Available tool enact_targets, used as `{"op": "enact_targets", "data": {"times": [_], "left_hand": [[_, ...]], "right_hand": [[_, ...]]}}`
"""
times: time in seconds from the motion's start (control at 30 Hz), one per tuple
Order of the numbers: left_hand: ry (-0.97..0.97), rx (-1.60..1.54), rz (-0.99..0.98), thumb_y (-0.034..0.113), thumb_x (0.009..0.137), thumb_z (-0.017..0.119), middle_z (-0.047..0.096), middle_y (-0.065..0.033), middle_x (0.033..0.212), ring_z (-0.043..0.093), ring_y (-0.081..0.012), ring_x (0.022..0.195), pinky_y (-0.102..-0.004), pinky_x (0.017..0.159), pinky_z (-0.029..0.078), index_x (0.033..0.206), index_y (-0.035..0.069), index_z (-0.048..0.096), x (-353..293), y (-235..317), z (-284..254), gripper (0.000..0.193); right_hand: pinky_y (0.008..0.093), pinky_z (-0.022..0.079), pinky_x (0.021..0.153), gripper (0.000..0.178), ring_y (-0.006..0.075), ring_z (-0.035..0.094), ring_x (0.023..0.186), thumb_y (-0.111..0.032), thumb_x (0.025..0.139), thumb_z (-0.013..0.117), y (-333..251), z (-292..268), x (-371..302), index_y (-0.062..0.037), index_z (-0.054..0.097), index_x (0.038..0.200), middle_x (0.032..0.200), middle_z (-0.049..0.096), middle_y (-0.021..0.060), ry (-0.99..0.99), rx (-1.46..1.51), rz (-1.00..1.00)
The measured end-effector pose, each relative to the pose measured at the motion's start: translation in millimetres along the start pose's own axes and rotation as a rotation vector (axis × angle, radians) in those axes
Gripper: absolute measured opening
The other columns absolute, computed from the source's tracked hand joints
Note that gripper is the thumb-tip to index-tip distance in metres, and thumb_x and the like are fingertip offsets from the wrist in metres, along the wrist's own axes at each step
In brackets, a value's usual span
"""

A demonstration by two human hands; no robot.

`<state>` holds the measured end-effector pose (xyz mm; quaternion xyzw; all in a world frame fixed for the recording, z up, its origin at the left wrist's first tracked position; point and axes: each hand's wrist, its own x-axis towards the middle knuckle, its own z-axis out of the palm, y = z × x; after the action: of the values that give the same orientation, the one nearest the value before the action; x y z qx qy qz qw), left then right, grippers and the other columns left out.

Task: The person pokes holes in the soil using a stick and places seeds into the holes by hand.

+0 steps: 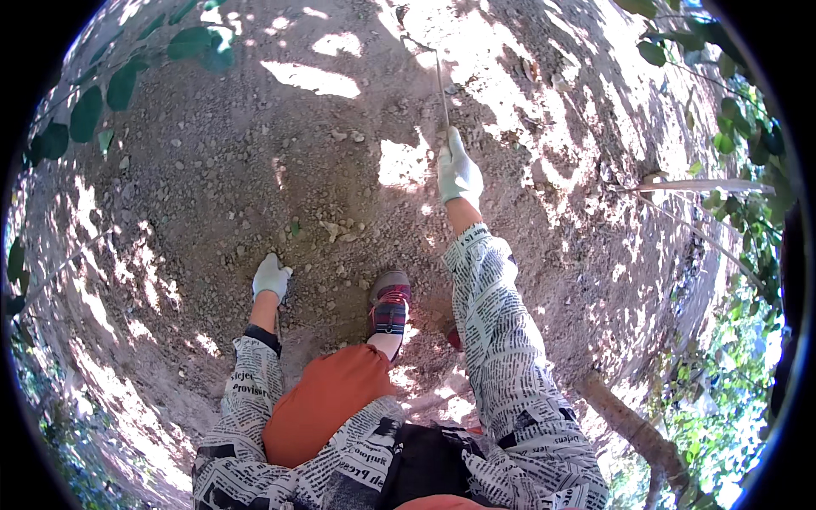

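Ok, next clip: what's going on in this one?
Outdoors, a gloved right hand grips a thin rod that points ahead over the bare, stony ground. The gloved left hand is low, to the left of a plaid shoe; whether it holds anything can't be made out. Nor is it clear whether the rod's far end touches the soil. Leafy twigs hang at the upper left.

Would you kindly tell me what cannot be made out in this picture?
Head view: the grip end of the thin, grey, rod-like tool, hidden by the white-gloved right hand; its far end, lost in sunlight glare.
Head view: whether the white-gloved left hand holds anything; its curled fingers hide that.
Head view: most of the dark red shoe, covered by the black-and-white printed right sleeve.
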<state>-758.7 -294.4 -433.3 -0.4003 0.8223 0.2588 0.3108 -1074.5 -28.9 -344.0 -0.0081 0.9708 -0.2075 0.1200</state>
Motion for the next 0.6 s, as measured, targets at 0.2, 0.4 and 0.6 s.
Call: {"op": "enact_targets", "data": {"times": [0.2, 0.4, 0.6], "left_hand": [[0.041, 0.023, 0.040, 0.026, 0.084, 0.071, 0.062, -0.0206, 0.089, 0.060, -0.0419, 0.088, -0.0478, 0.076, 0.046, 0.093, 0.001, 0.050, 0.7, -6.8, 3.3, 0.034], [0.042, -0.001, 0.050, 0.023, 0.085, 0.071, 0.058, -0.0193, 0.082, 0.056, -0.0390, 0.078, -0.0456, 0.073, 0.044, 0.092, 0.001, 0.048, -4.4, 5.7, -3.2, 0.033], [0.003, 0.009, -0.032, 0.019, 0.085, 0.069, 0.058, -0.0174, 0.080, 0.055, -0.0342, 0.073, -0.0430, 0.071, 0.045, 0.091, 0.001, 0.047, 3.3, -6.6, -2.1, 0.029]], "right_hand": [[0.0414, 0.051, 0.061, 0.047, 0.0279, 0.067, 0.065, -0.033, 0.100, 0.046, 101.8, -37.0, -12.8, -0.0300, 0.038, 0.146, 0.083, 0.070, 0.0162, -0.035, 0.099, 0.322], [0.0472, 0.052, 0.056, 0.050, 0.0391, 0.065, 0.064, -0.031, 0.096, 0.052, 160.1, 11.7, -166.0, -0.0321, 0.039, 0.144, 0.083, 0.068, 0.0204, 0.144, 0.073, 0.134], [0.0429, 0.053, 0.060, 0.050, 0.0364, 0.067, 0.069, -0.028, 0.094, 0.056, 146.9, 15.4, -184.5, -0.0289, 0.044, 0.142, 0.093, 0.068, 0.0186, 0.125, 0.248, 0.196]]}}
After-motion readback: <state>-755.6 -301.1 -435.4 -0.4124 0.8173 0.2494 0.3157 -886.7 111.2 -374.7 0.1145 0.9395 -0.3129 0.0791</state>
